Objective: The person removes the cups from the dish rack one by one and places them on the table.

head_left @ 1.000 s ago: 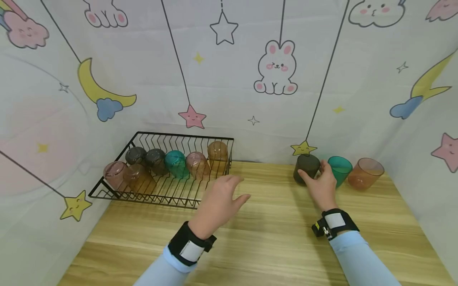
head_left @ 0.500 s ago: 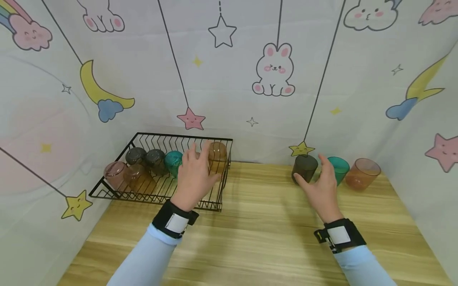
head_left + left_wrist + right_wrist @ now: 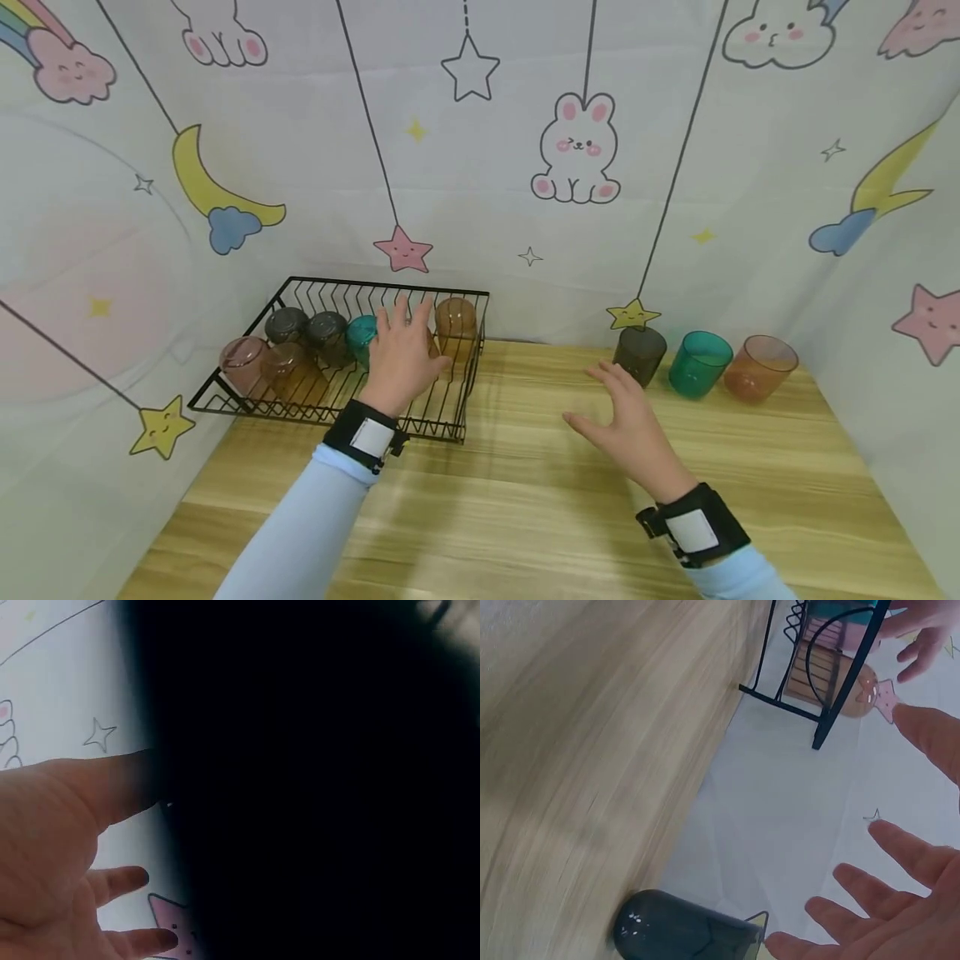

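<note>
My left hand (image 3: 400, 362) is over the black wire rack (image 3: 337, 418), fingers spread, in front of an upside-down pink cup (image 3: 838, 634) that it mostly hides in the head view. Beside that cup are an upside-down amber cup (image 3: 456, 321) and a teal cup (image 3: 361, 333). A big dark blur covers most of the left wrist view, but the thumb and two fingers show stretched out. My right hand (image 3: 630, 425), fingers apart and holding nothing, hovers front-left of a dark grey cup (image 3: 639, 358) standing upright on the table.
Right of the dark grey cup stand an upright teal cup (image 3: 699, 367) and an orange-pink cup (image 3: 761, 368). Toward the rack's left lie more upside-down cups: dark grey (image 3: 327, 337), amber (image 3: 296, 375) and pink (image 3: 242, 362). A printed cloth (image 3: 517, 208) hangs behind the wooden table (image 3: 525, 500).
My left hand has gone from the rack's front right corner to over the cups in it. My right hand has let go of the dark grey cup and moved left and toward me.
</note>
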A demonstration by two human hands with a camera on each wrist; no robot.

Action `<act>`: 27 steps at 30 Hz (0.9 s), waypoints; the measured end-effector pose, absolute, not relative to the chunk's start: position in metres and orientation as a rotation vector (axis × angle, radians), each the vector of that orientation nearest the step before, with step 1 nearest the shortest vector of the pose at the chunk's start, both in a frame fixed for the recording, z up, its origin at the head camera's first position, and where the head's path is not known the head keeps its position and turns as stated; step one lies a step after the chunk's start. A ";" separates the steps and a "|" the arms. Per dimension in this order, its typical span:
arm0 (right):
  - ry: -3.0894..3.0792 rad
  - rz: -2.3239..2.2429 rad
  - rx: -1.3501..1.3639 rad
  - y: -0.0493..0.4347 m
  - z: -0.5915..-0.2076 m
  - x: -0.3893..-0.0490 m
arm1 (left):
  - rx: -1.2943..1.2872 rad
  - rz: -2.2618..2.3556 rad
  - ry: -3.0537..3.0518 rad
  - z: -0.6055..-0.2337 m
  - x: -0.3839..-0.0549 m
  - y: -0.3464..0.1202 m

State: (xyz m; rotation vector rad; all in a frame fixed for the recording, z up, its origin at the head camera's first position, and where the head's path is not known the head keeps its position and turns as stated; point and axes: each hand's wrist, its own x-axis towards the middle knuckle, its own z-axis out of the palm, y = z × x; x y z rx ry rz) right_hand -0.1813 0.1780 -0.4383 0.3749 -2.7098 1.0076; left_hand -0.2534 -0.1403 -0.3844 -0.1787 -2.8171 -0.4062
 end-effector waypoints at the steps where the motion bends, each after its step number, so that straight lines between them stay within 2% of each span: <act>1: -2.728 1.000 0.387 0.176 -0.438 -0.180 | -0.178 -0.398 -2.832 -0.385 -0.254 -0.141; 11: -2.805 0.931 0.478 0.165 -0.438 -0.172 | -0.238 -0.410 -2.899 -0.391 -0.259 -0.143; 27: -2.808 0.926 0.469 0.163 -0.435 -0.167 | -0.401 -0.298 -2.814 -0.397 -0.261 -0.153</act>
